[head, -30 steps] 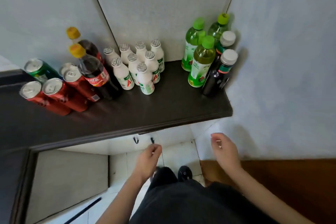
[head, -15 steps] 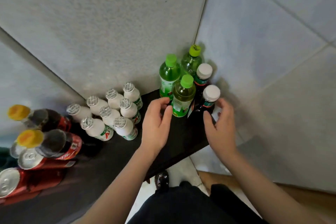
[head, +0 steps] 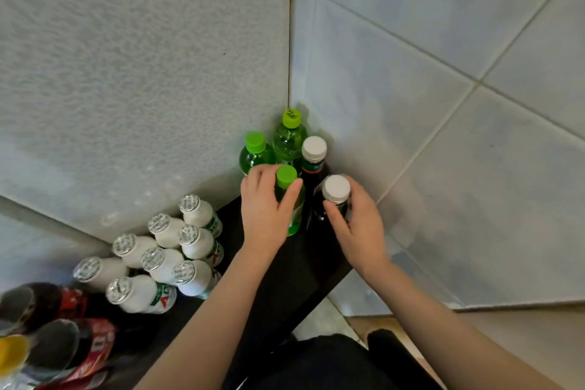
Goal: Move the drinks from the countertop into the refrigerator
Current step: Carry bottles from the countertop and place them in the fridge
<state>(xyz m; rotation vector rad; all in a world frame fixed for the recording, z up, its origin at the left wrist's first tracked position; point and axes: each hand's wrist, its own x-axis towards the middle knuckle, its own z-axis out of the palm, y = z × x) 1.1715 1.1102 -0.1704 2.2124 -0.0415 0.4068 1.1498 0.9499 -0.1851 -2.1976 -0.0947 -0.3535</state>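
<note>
- The left hand [head: 264, 209] curls round the green plastic bottle with a green cap [head: 286, 177], which stands at the right end of the dark countertop [head: 285, 272].
- The right hand [head: 357, 225] grips the dark bottle with a white cap [head: 336, 188], just beside it.
- Three more capped bottles [head: 289, 136] stand behind them in the corner.
- Small white foil-topped bottles [head: 164, 258] cluster to the left.
- A grey textured wall [head: 126, 73] meets a pale tiled wall [head: 443, 104].

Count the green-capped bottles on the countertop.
3: the front bottle gripped by the left hand, the left rear bottle beyond it, the corner bottle where the walls meet. Hands may hide others.
</note>
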